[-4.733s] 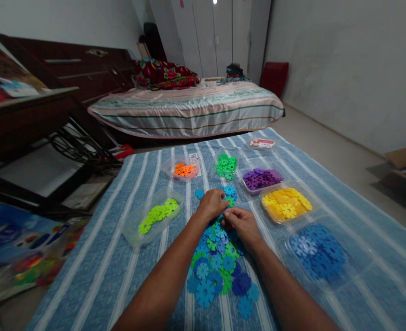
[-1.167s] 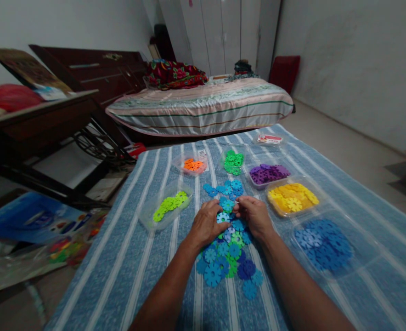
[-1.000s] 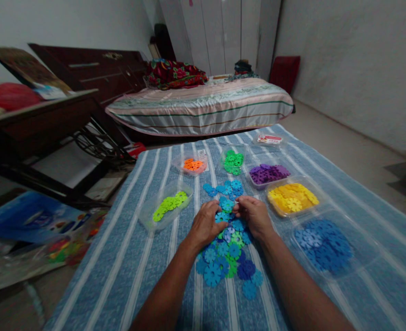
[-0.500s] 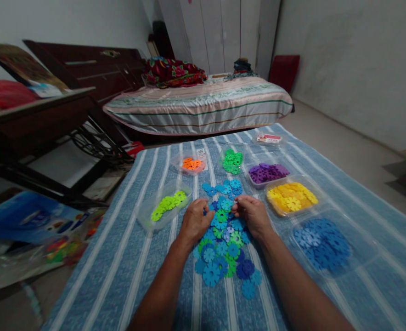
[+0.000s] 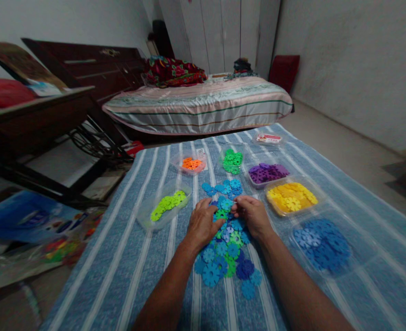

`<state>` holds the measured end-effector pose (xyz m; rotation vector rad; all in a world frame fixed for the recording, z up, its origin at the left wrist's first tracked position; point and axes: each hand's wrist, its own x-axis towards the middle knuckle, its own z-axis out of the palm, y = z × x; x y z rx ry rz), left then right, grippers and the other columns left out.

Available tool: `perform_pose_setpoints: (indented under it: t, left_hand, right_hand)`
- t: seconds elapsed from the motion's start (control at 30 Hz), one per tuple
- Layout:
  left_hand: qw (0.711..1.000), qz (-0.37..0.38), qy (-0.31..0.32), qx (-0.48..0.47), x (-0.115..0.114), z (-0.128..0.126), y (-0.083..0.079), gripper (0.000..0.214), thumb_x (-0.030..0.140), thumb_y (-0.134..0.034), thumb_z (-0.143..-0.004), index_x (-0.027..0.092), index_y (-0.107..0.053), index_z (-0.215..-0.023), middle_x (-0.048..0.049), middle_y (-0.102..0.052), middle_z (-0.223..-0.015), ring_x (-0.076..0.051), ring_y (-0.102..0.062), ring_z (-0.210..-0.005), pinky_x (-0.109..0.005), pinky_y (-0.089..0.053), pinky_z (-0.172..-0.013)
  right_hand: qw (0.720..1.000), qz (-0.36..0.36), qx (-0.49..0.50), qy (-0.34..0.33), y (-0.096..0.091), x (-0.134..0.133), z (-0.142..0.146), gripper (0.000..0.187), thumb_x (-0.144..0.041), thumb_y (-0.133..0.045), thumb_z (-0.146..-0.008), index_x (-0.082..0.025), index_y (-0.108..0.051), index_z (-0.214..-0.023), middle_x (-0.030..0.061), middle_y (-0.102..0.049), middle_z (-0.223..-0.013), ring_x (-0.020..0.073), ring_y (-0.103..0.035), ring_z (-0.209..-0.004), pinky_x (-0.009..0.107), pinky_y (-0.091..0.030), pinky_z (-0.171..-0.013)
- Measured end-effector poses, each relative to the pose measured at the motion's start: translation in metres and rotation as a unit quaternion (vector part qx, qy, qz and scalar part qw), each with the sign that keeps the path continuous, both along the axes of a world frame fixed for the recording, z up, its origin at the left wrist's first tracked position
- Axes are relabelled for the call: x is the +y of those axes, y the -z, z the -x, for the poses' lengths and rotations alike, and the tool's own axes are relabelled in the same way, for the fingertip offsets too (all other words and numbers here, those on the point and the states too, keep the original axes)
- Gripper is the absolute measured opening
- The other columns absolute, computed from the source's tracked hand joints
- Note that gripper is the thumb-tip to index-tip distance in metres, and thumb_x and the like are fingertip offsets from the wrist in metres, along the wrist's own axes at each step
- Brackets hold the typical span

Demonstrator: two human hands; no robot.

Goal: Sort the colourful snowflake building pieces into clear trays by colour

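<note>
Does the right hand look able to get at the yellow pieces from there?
Probably yes: the right hand is close by, the yellow pieces look uncovered, and only the rim of their clear tub seems to lie between.

Passage noted on striped cloth between lime-piece tub and left hand; piled discs obstruct toward right hand, yellow-piece tub just beyond.

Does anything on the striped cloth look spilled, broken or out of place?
The loose heap of blue and green pieces by the left hand and right hand stands out: it lies mixed on the striped cloth, while the clear tubs look sorted by colour. Whether it was spilled, I cannot tell. No damage shows.
</note>
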<state>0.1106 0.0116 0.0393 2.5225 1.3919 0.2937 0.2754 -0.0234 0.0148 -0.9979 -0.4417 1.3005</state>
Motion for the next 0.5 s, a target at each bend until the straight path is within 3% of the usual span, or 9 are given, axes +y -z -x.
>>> perform_pose_setpoints:
  t: [0.3, 0.5]
  left_hand:
    - [0.993, 0.048, -0.050, -0.090, -0.0003, -0.0048, -0.0025, 0.022, 0.019, -0.075, -0.064, 0.019, -0.058, -0.078, -0.0132, -0.059, -0.127, -0.029, -0.049, -0.125, -0.044, -0.040, -0.104]
    - [0.978, 0.096, -0.080, -0.167, 0.0035, -0.0013, -0.0102, 0.013, 0.022, -0.067, -0.067, 0.018, -0.057, -0.058, -0.0096, -0.065, -0.120, -0.027, -0.057, -0.117, -0.043, -0.041, -0.102]
  right_hand:
    - [1.000, -0.003, 0.005, -0.002, -0.0011, 0.0004, 0.0000, 0.024, -0.035, -0.076, -0.064, -0.015, -0.068, -0.072, 0.0019, -0.066, -0.056, 0.0103, -0.058, -0.048, 0.020, -0.046, -0.047]
    - [1.000, 0.001, 0.003, 0.001, 0.0000, 0.0003, -0.0004, 0.025, -0.036, -0.076, -0.064, -0.015, -0.068, -0.073, 0.0022, -0.067, -0.056, 0.0106, -0.059, -0.048, 0.020, -0.046, -0.047]
